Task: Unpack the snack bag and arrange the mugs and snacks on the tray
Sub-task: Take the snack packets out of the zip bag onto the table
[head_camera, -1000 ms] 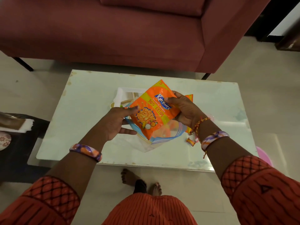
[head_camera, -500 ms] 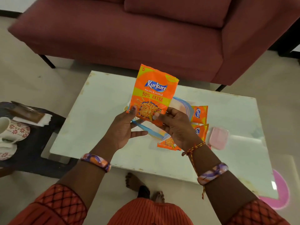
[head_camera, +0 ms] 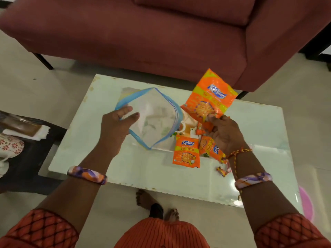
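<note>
My left hand (head_camera: 117,123) grips the blue rim of a clear zip bag (head_camera: 152,119), held wide open above the white table (head_camera: 143,169). My right hand (head_camera: 223,135) pinches the bottom edge of an orange Kurkure packet (head_camera: 209,97), raised upright over the table's right half. Another Kurkure packet (head_camera: 186,154) lies flat on the table below the bag. A third one (head_camera: 210,149) lies partly under my right hand. The tray is mostly hidden beneath the bag and packets. A floral mug (head_camera: 9,145) sits at the far left on a dark side table (head_camera: 35,158).
A maroon sofa (head_camera: 161,36) stands just behind the table. A small wrapped candy (head_camera: 222,171) lies near my right wrist. A brown item on white paper (head_camera: 23,128) rests on the side table. My feet (head_camera: 155,204) are under the table's near edge.
My left hand let go of the Kurkure packet and took the zip bag's rim, lifting it open. My right hand carried the packet to the right. The view shifted.
</note>
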The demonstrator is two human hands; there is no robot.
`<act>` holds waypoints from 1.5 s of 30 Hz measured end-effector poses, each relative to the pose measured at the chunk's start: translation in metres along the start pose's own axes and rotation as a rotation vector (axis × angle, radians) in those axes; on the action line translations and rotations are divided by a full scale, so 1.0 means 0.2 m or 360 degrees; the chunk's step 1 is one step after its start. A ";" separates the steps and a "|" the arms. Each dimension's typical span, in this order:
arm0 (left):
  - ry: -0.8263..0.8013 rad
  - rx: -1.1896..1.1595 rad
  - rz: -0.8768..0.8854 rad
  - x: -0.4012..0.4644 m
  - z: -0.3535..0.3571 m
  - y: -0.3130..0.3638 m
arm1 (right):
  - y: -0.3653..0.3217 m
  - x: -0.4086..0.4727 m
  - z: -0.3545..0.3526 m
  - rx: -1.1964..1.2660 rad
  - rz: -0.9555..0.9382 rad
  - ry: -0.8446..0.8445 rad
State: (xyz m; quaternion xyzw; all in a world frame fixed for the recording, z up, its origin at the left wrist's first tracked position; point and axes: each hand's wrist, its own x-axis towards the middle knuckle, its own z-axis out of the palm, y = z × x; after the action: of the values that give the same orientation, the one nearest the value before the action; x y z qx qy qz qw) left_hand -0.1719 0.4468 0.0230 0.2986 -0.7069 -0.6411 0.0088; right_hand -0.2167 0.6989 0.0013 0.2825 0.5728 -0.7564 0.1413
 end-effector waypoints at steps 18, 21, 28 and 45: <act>-0.0583 0.1775 0.0290 0.43 0.34 -0.03 | 0.26 0.76 -0.05 -0.1110 0.0294 0.0319; -0.0562 0.1800 0.0327 0.48 0.34 -0.05 | 0.32 0.88 -0.05 -0.1196 0.0196 0.0469; -0.0608 0.1776 0.0271 0.49 0.38 -0.07 | 0.37 0.83 0.00 -0.1286 -0.0041 0.0861; -0.0613 0.1653 0.0182 0.49 0.38 -0.09 | 0.57 0.88 0.11 -0.1915 0.0026 0.0163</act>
State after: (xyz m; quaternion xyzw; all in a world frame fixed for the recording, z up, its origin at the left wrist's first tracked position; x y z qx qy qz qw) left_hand -0.2746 0.4723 -0.0424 0.1024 -0.9340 -0.2499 -0.2341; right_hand -0.3016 0.6633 -0.1877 0.1934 0.9041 -0.2839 0.2543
